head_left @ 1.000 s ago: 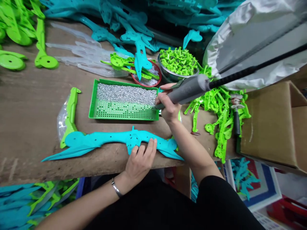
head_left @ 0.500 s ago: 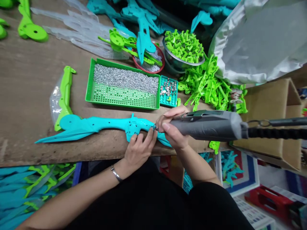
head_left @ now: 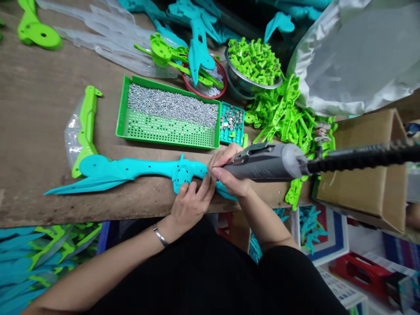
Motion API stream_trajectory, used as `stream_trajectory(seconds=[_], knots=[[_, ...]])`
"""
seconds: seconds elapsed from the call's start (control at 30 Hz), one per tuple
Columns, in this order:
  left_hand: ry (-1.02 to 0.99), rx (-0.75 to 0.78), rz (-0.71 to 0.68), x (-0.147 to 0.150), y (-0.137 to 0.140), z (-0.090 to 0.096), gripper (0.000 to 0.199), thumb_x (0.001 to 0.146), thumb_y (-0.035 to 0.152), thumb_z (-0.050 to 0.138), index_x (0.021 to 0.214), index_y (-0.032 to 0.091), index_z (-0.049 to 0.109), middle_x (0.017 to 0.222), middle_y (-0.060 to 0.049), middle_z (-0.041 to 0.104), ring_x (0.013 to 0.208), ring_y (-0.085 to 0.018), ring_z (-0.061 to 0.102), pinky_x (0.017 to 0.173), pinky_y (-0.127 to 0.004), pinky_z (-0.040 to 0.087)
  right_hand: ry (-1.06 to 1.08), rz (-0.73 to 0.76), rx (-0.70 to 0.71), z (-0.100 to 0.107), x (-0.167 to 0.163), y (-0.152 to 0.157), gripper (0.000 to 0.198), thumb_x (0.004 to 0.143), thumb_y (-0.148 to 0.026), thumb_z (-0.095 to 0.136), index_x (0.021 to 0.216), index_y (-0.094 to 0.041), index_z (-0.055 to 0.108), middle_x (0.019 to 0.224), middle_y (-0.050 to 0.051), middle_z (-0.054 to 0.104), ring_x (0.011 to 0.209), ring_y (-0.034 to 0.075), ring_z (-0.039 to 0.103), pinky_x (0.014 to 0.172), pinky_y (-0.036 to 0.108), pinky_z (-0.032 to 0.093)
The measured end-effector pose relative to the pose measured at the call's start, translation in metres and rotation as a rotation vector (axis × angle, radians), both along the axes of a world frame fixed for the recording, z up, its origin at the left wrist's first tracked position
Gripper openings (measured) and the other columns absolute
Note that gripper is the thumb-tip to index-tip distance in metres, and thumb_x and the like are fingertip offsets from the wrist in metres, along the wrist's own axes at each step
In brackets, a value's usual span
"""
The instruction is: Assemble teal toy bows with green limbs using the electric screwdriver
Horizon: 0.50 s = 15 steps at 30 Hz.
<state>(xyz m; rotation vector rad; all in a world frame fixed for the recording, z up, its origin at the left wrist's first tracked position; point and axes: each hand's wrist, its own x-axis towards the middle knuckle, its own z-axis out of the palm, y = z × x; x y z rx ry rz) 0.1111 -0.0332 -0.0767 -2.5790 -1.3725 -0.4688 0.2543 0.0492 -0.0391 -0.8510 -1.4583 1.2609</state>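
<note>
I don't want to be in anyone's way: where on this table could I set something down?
The widest bare patch of table lies left of the lime-and-clear piece. A narrow bare strip runs between the green tray and long teal part. The right side is crowded: bowl, lime pile, box, and right hand with its tool.

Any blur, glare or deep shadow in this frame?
Head view: black cord looks smeared toward the right edge, while the grey tool reads fairly clear; head view: deep shadow among the teal parts at top; head view: small glints on the bracelet.
</note>
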Motion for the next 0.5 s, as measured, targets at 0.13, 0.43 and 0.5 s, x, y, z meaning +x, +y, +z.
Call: stream_trajectory(seconds=[0.13, 0.43, 0.5], knots=[[0.023, 0.009, 0.015, 0.0, 0.001, 0.001, 0.044, 0.094, 0.016, 0.046, 0.136, 0.02, 0.059, 0.133, -0.01, 0.065, 0.081, -0.019, 0.056, 0.077, -0.039, 0.039, 0.017, 0.113, 0.083, 0.012, -0.005, 0.013, 0.019, 0.077, -0.028, 0.073, 0.09, -0.023, 0.061, 0.068, -0.003, 0.058, 0.058, 0.012, 0.056, 0.054, 0.029, 0.049], [0.018, 0.041, -0.021, -0.003, 0.003, 0.001, 0.046, 0.092, 0.014, 0.049, 0.137, 0.018, 0.058, 0.14, -0.006, 0.061, 0.082, -0.017, 0.058, 0.076, -0.037, 0.04, 0.163, -0.337, 0.212, 0.021, -0.028, 0.074, 0.031, 0.077, -0.047, 0.071, 0.094, -0.029, 0.053, 0.055, -0.009, 0.05, 0.048, 0.013, 0.053, 0.055, 0.031, 0.049], [0.007, 0.058, -0.023, -0.003, 0.003, 0.002, 0.046, 0.091, 0.014, 0.05, 0.136, 0.018, 0.059, 0.14, -0.006, 0.062, 0.081, -0.017, 0.058, 0.075, -0.037, 0.039, 0.142, -0.363, 0.197, 0.011, -0.032, 0.084, 0.033, 0.077, -0.05, 0.071, 0.094, -0.028, 0.052, 0.055, -0.009, 0.05, 0.048, 0.013, 0.052, 0.054, 0.03, 0.048]])
